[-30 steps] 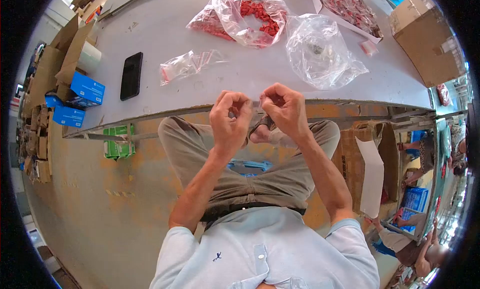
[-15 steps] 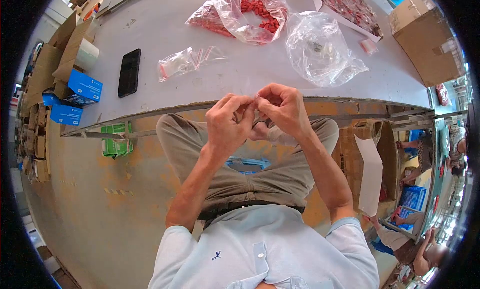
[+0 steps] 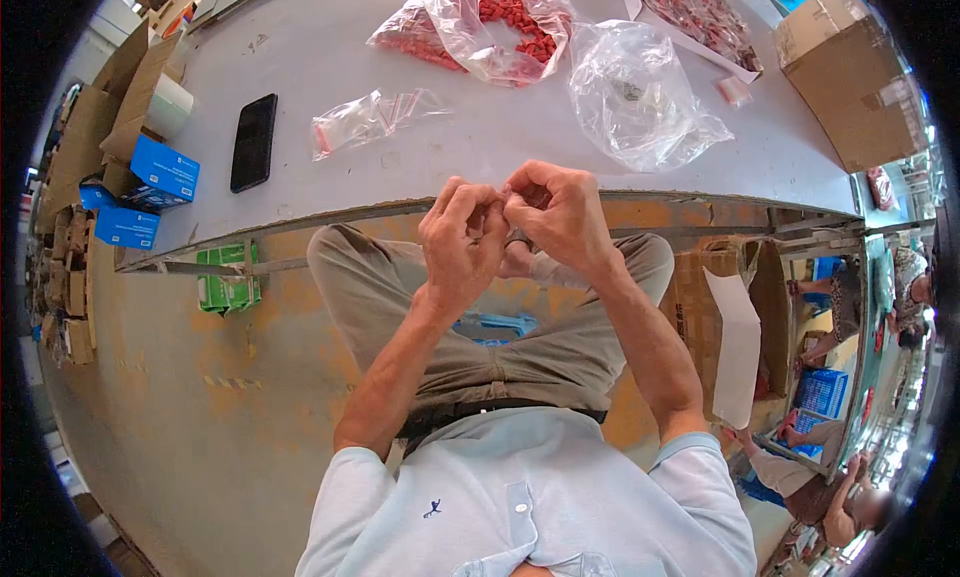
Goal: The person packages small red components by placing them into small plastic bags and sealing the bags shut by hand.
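My left hand [image 3: 463, 239] and my right hand [image 3: 562, 215] meet fingertip to fingertip just off the table's front edge, above my lap. Both are closed in a pinch. Whatever sits between the fingertips is too small and too covered to name. Beyond them on the table, an open clear bag [image 3: 497, 65] holds small red pieces. To its right lies a crumpled clear plastic bag [image 3: 645, 112]. Small zip bags [image 3: 365, 127] with red strips rest ahead of my left hand.
A black phone [image 3: 254, 143] lies on the grey table [image 3: 330, 192] at left, near blue boxes [image 3: 163, 172]. A tray of red packets [image 3: 695, 22] and a cardboard box [image 3: 850, 87] stand at right. An open carton [image 3: 690, 307] is beside my right knee. Other people [image 3: 850, 502] sit far right.
Both hands stay together at nearly the same spot, with the fingers shifted slightly. The whole view has slid a few pixels left. Nothing on the table has visibly moved.
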Motion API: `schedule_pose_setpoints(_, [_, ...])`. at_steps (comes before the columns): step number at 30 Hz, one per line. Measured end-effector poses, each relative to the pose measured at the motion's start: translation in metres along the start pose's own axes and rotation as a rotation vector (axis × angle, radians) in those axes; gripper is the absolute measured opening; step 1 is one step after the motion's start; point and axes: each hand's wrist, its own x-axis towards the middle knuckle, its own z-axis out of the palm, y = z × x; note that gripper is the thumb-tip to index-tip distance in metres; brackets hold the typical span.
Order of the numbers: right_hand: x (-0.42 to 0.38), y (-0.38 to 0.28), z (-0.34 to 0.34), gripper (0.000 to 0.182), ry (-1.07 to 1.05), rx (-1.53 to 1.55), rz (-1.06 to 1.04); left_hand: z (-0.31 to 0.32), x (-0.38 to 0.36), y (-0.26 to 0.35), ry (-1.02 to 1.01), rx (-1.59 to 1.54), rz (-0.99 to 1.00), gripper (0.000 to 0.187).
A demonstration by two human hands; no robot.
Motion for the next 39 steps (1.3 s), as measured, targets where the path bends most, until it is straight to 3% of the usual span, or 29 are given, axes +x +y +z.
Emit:
schedule_pose_setpoints(6, [0.003,0.022,-0.014,0.016,0.051,-0.112,0.034,0.002,0.008,-0.007,0.209,-0.151,0.075,0.009])
schedule_pose_setpoints(8, [0.000,0.029,-0.016,0.014,-0.006,0.091,0.097,0.000,0.010,-0.006,0.227,-0.412,-0.270,0.006])
schedule_pose_setpoints(12, [-0.003,0.008,-0.007,0.019,0.026,0.237,0.049,0.005,0.006,-0.007,0.168,-0.348,-0.292,0.006])
schedule_pose_setpoints(15, [-0.002,-0.004,-0.004,0.021,0.020,0.191,0.017,0.008,0.004,-0.005,0.161,-0.334,-0.286,0.005])
schedule_pose_setpoints(17, [0.001,-0.002,-0.002,0.020,0.010,0.160,0.008,0.009,0.002,-0.008,0.126,-0.235,-0.173,0.004])
schedule_pose_setpoints(24, [0.001,0.003,-0.007,0.013,-0.050,0.135,0.049,0.001,0.004,0.000,0.004,-0.195,-0.171,0.003])
schedule_pose_setpoints(30, [0.001,-0.004,-0.007,0.013,-0.033,-0.006,0.032,0.006,0.005,0.001,0.055,-0.230,-0.187,0.006])
schedule_pose_setpoints(35, [0.002,0.004,-0.001,0.020,0.018,0.176,0.014,0.011,0.002,-0.001,0.131,-0.199,-0.043,0.009])
schedule_pose_setpoints(39, [0.003,0.002,0.003,0.018,0.040,0.129,-0.021,0.017,-0.003,-0.008,0.167,-0.218,-0.038,0.010])
